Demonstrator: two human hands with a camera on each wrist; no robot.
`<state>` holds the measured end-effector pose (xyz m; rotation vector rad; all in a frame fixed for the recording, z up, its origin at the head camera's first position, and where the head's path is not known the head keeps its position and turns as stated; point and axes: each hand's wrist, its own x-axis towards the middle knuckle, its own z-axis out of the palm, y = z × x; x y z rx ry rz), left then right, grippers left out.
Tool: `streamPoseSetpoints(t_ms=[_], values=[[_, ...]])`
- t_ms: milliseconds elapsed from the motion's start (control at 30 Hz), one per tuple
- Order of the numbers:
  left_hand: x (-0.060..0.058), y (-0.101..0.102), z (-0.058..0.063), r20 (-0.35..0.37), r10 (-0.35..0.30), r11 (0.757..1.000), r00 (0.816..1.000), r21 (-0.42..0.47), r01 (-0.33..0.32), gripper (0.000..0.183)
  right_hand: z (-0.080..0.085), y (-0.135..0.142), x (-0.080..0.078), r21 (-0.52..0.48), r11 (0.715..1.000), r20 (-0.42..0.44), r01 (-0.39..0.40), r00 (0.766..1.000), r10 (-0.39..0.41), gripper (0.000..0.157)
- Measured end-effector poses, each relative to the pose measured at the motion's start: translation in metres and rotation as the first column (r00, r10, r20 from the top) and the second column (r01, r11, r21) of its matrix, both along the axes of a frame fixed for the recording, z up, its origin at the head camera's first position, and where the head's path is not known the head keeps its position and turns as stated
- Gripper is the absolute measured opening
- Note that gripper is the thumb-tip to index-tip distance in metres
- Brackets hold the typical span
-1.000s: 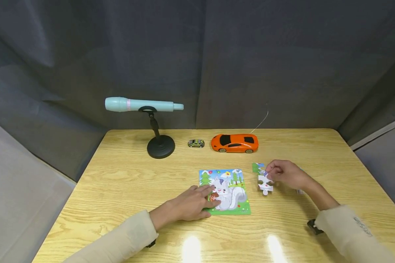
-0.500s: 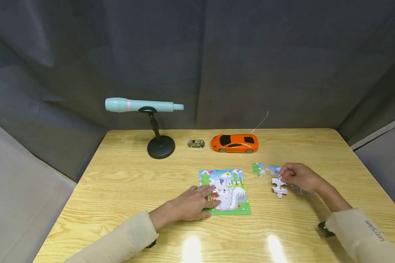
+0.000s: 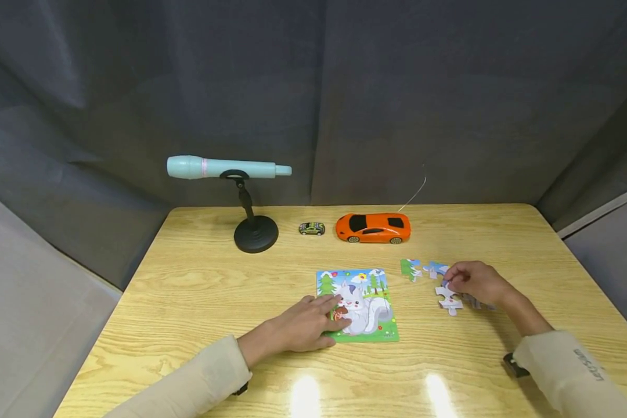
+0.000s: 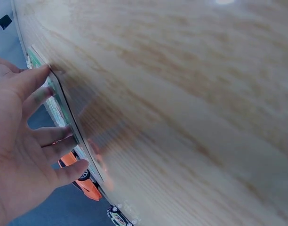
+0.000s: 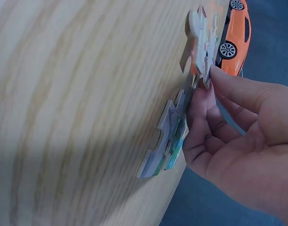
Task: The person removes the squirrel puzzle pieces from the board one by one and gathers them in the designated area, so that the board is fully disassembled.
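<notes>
My left hand (image 3: 305, 324) rests with spread fingers on the left side of a squirrel picture puzzle (image 3: 368, 325). In the left wrist view its fingertips lie along the puzzle's edge. My right hand (image 3: 475, 281) pinches a white jigsaw piece (image 3: 449, 303) printed with part of the squirrel's face. The right wrist view has this piece (image 5: 200, 49) tilted up off the table, between thumb and fingers. Beside it lie a green tree piece (image 3: 410, 269), a blue sky piece (image 3: 436, 269) and grey pieces (image 3: 472, 301), partly hidden by the right hand.
Behind the puzzle stand an orange toy car (image 3: 373, 228) and a small patterned toy car (image 3: 312, 228). A light blue microphone (image 3: 219, 167) sits on a black stand (image 3: 256, 233) at the back left. Dark curtains (image 3: 423, 98) hang behind the table (image 3: 198, 278).
My right hand has moved right, away from the puzzle, carrying the white piece, which has turned slightly. The blue sky piece has come into clearer view. My left hand has stayed put.
</notes>
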<state>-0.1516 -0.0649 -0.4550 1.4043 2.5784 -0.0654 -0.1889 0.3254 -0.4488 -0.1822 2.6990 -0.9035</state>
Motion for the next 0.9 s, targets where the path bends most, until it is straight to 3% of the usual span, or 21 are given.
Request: streamPoseSetpoints(t_ms=[200, 433, 900], values=[[0.0, 0.0, -0.001, -0.013, -0.005, 1.0, 1.0, 0.008, 0.005, 0.048, 0.001, 0.0, 0.0, 0.014, 1.0, -0.003, 0.012, 1.0, -0.012, 0.015], [-0.001, -0.002, -0.004, -0.044, -0.027, 1.0, 0.999, 0.012, 0.027, 0.048, 0.013, -0.004, -0.003, 0.043, 0.999, -0.074, -0.011, 0.997, 0.014, 0.015], [-0.001, -0.004, -0.005, -0.112, -0.059, 0.997, 0.992, 0.044, 0.065, 0.049, 0.019, -0.052, -0.015, -0.063, 0.995, -0.086, -0.081, 0.993, 0.075, 0.014]])
